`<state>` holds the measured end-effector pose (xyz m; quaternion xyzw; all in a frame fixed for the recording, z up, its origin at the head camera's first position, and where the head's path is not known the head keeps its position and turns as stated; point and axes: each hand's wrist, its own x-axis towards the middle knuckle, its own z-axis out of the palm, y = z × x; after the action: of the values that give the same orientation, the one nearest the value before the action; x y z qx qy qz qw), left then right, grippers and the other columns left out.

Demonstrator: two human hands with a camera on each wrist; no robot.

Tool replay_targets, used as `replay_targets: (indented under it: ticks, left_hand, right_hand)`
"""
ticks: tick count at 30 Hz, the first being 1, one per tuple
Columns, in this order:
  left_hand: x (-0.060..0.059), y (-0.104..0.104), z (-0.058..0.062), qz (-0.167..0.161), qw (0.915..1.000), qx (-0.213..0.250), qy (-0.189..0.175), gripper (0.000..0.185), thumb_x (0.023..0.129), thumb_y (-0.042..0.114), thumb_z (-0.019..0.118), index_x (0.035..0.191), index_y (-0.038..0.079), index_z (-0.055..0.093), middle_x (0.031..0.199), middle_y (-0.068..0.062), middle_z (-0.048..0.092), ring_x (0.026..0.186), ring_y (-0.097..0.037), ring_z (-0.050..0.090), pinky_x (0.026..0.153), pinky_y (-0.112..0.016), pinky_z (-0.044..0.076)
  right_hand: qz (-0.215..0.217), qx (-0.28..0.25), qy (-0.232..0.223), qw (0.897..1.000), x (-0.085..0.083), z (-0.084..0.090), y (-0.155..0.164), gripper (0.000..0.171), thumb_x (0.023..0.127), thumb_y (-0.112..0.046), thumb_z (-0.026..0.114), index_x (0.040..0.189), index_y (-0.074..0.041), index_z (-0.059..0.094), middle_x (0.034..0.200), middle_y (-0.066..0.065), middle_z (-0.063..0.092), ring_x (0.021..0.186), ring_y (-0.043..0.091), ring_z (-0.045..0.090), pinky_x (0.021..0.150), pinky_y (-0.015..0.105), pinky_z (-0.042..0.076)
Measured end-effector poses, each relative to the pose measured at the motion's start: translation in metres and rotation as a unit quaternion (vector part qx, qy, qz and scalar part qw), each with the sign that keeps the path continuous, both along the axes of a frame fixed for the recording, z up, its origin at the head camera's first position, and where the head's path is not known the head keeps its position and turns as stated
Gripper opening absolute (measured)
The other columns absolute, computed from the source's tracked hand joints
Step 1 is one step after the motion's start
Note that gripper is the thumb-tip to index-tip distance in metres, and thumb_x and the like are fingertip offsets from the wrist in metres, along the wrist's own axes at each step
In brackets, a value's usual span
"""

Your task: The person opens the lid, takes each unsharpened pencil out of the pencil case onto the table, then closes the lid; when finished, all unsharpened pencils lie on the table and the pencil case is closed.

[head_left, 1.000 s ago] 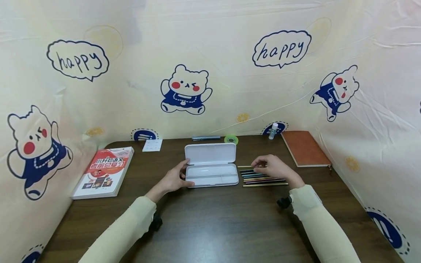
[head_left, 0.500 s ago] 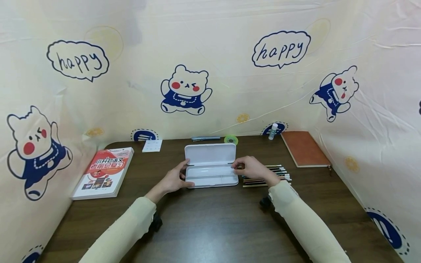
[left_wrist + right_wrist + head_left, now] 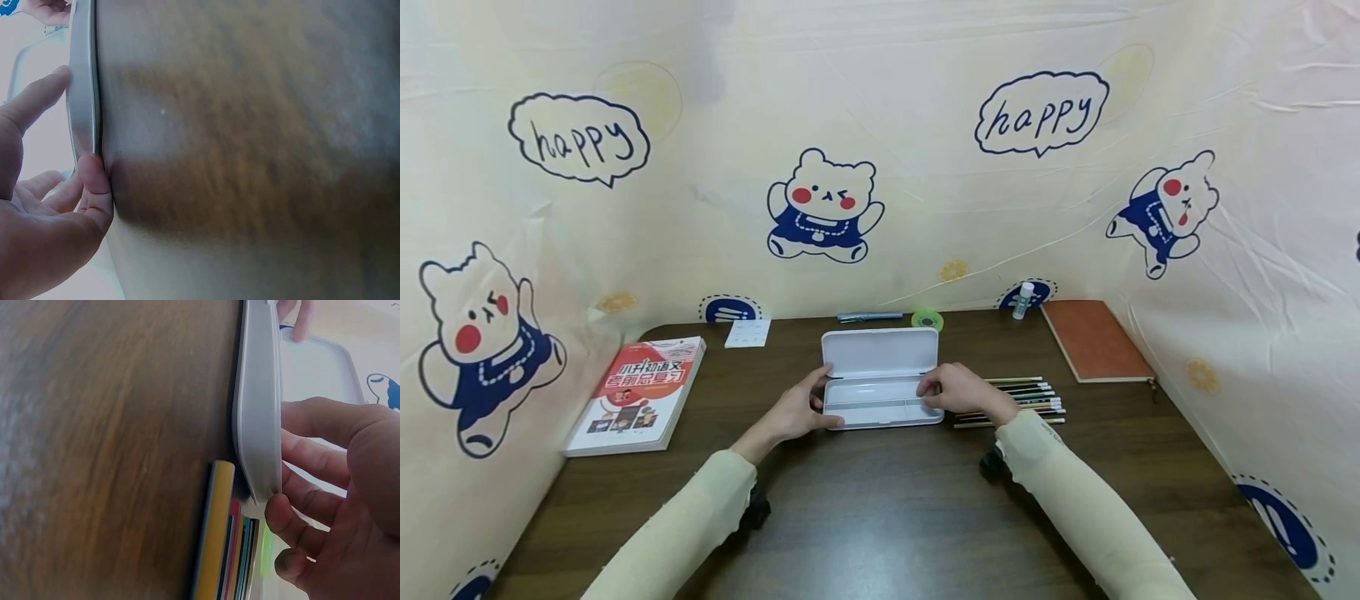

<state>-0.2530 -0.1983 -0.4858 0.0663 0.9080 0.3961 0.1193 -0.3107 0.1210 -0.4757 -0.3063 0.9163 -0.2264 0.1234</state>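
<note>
A white pencil case (image 3: 865, 414) lies on the table, its lid (image 3: 880, 353) raised at the back and its shallow tray divided into compartments. My left hand (image 3: 792, 408) grips the case's left end, the thumb at the front rim and fingers around the side. At the other end, my right hand (image 3: 958, 389) reaches over the rim with bent fingers inside the tray. In the right wrist view those fingertips pass behind the case wall (image 3: 259, 406); I cannot tell whether they pinch something. Several pencils (image 3: 1026, 398) lie side by side under and beyond the right wrist.
Behind the case are a blue pen (image 3: 870, 317) and a green tape roll (image 3: 927, 320). A glue stick (image 3: 1022, 301) and a brown notebook (image 3: 1097, 340) occupy the back right. On the left are a book (image 3: 636, 396) and a white paper (image 3: 747, 333).
My right hand has moved left from above the pencils to the case's right end, its fingers now inside the tray. My left hand keeps its place on the case.
</note>
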Motion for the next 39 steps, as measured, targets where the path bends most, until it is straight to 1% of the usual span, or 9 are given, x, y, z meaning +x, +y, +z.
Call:
replay_targets:
  ticks: [3,7,11,15,18,23,31,34,39]
  left_hand:
    - [0.000,0.000,-0.001,0.000,1.0000,-0.001,-0.001,0.103,0.079,0.029,0.086,0.159,0.020,0.023,0.150,-0.012,0.049,0.103,-0.022,0.054,0.082,-0.032,0.047]
    - [0.000,0.001,-0.001,0.000,1.0000,-0.001,-0.001,0.103,0.079,0.029,0.086,0.159,0.020,0.023,0.150,-0.012,0.049,0.103,-0.022,0.054,0.082,-0.032,0.047]
    - [-0.001,0.001,-0.001,-0.001,1.0000,-0.001,0.000,0.102,0.079,0.030,0.086,0.159,0.020,0.023,0.151,-0.012,0.049,0.103,-0.022,0.055,0.083,-0.032,0.047]
    - [-0.002,0.000,0.000,-0.003,1.0000,-0.001,0.000,0.102,0.079,0.029,0.086,0.159,0.020,0.023,0.150,-0.011,0.049,0.103,-0.022,0.054,0.083,-0.032,0.047]
    - [-0.002,0.000,0.001,-0.003,1.0000,-0.001,0.002,0.102,0.079,0.028,0.086,0.159,0.019,0.024,0.149,-0.011,0.049,0.103,-0.022,0.054,0.082,-0.031,0.046]
    - [-0.002,0.001,0.001,-0.005,0.9999,-0.005,0.007,0.102,0.080,0.028,0.086,0.159,0.018,0.023,0.148,-0.013,0.050,0.104,-0.023,0.054,0.082,-0.031,0.046]
    - [-0.002,0.001,0.001,-0.001,1.0000,-0.008,0.005,0.102,0.079,0.028,0.086,0.159,0.020,0.023,0.148,-0.011,0.050,0.103,-0.022,0.053,0.083,-0.032,0.045]
    - [-0.001,0.000,0.001,-0.001,1.0000,-0.008,0.002,0.102,0.079,0.029,0.086,0.159,0.021,0.023,0.149,-0.011,0.050,0.103,-0.022,0.053,0.082,-0.031,0.045]
    - [0.000,0.000,0.001,0.000,1.0000,-0.003,-0.002,0.102,0.079,0.028,0.086,0.159,0.021,0.023,0.149,-0.011,0.049,0.103,-0.022,0.053,0.082,-0.031,0.045]
  right_hand:
    - [0.003,0.008,0.002,1.000,0.001,0.001,-0.001,0.009,0.090,-0.014,0.072,0.096,-0.017,0.077,0.085,-0.005,0.070,0.076,0.007,0.058,0.072,0.027,0.049]
    - [0.005,0.010,0.004,1.000,0.000,0.001,-0.002,0.007,0.090,-0.015,0.072,0.093,-0.019,0.077,0.085,-0.006,0.069,0.077,0.007,0.057,0.073,0.027,0.048]
    - [0.001,-0.003,-0.007,1.000,-0.001,0.001,-0.001,0.008,0.091,-0.013,0.070,0.091,-0.019,0.075,0.084,-0.006,0.069,0.076,0.008,0.057,0.071,0.026,0.048]
    - [-0.005,-0.018,-0.018,1.000,-0.002,0.002,0.000,0.009,0.092,-0.012,0.069,0.094,-0.018,0.076,0.084,-0.006,0.069,0.075,0.008,0.057,0.071,0.026,0.048]
    - [-0.009,-0.028,-0.020,0.999,-0.002,0.003,0.000,0.009,0.092,-0.012,0.070,0.096,-0.017,0.077,0.085,-0.005,0.070,0.076,0.009,0.056,0.072,0.026,0.047]
    - [-0.012,-0.047,-0.011,0.999,-0.003,0.004,0.003,0.009,0.091,-0.011,0.072,0.093,-0.018,0.077,0.086,-0.005,0.070,0.077,0.010,0.056,0.073,0.027,0.047]
    - [-0.016,-0.084,-0.005,0.996,-0.004,0.008,0.017,0.008,0.092,-0.013,0.071,0.096,-0.015,0.077,0.093,-0.002,0.072,0.079,0.012,0.056,0.072,0.027,0.047]
    - [-0.018,-0.096,-0.003,0.995,-0.002,0.010,0.025,0.008,0.092,-0.014,0.071,0.096,-0.016,0.077,0.097,-0.001,0.073,0.079,0.011,0.057,0.072,0.027,0.048]
    - [-0.021,-0.112,0.008,0.993,0.001,0.015,0.042,0.007,0.091,-0.015,0.072,0.096,-0.018,0.077,0.097,-0.001,0.074,0.079,0.012,0.057,0.071,0.027,0.047]
